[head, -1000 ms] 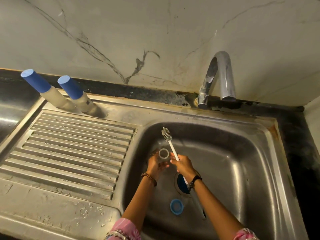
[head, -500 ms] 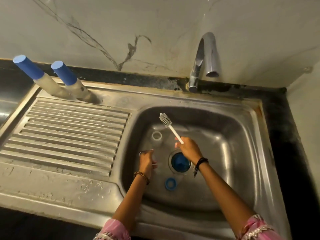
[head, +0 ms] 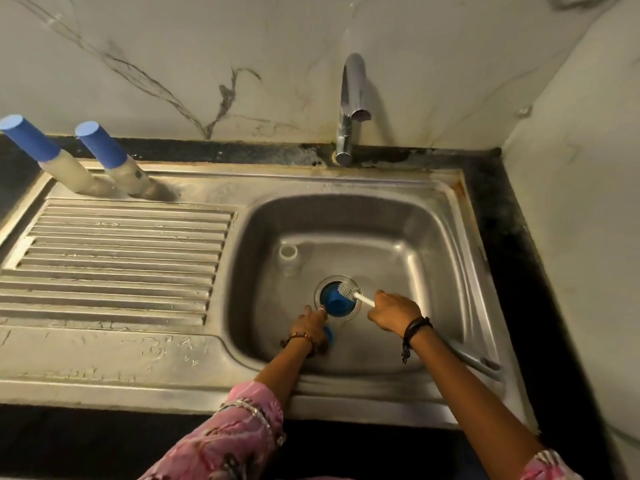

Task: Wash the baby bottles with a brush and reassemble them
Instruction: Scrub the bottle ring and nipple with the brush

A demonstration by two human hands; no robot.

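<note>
- Right hand [head: 393,311] is wrapped around the white handle of the bottle brush [head: 360,296], with the bristle head poking left over the blue cap [head: 335,302] that sits in the drain.
- Left hand [head: 311,322] is down on the sink floor just left of that drain, fingers curled toward the cap's edge; honestly can't tell if it's actually got hold of anything.
- Right under the left wrist there's a blue ring [head: 328,336], mostly hidden, lying flat in the basin.
- So the cap ends up between the two hands, brush head touching or nearly touching its top right edge.
- Further back and to the left in the sink [head: 433,258], a clear bottle [head: 288,259] stands open end up, well apart from both hands.
- Both wrists have dark bracelets, pink patterned sleeves lower down.
- Over on the drainboard [head: 114,258] at the far left, two more bottles with blue caps [head: 65,157] stand side by side near the back edge.
- Chrome tap [head: 351,109] sits behind the basin against a marble wall [head: 173,46]; dark bench [head: 512,254] runs round the sink.
</note>
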